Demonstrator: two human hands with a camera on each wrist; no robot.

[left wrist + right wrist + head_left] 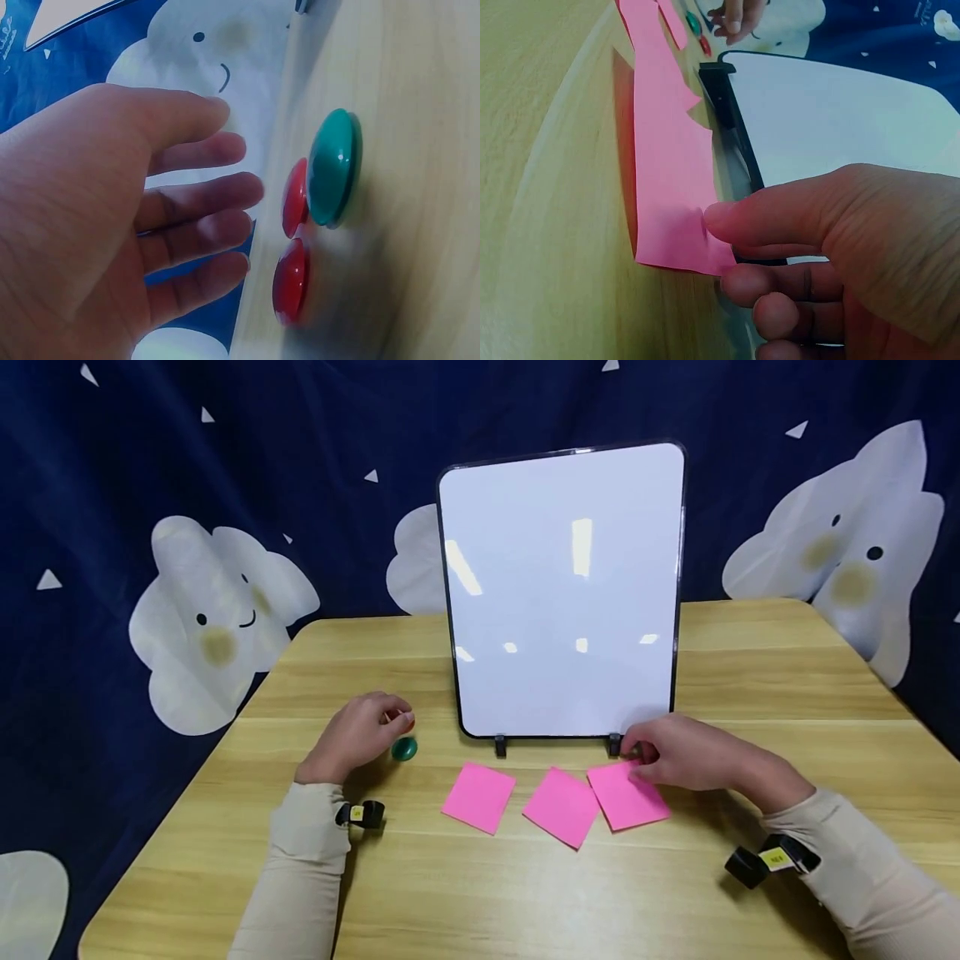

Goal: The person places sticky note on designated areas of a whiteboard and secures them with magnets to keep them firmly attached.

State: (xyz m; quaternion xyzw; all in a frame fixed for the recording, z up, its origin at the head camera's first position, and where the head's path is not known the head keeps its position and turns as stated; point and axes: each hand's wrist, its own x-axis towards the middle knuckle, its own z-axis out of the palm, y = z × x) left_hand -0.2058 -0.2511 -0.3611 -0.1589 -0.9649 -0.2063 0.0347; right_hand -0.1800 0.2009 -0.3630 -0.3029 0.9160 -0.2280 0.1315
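My left hand point(362, 735) hovers beside several round magnets, its fingers loosely bent and holding nothing. A green magnet point(331, 169) lies on the table next to two red ones, the nearer red magnet point(290, 283) sitting by my fingertips. In the head view that hand partly covers the red magnets. Three pink sticky notes lie in a row before the whiteboard point(562, 593): a left note point(480, 797), a middle note point(564, 807) and a right note point(626, 797). My right hand point(686, 752) pinches the right note at its upper right edge, thumb on top.
The whiteboard stands upright on small black feet, one black foot point(500, 746) at its lower left. A wooden table point(450, 902) carries everything. Behind it hangs a dark blue curtain point(360, 410) with white clouds. Each wrist wears a black camera point(746, 867).
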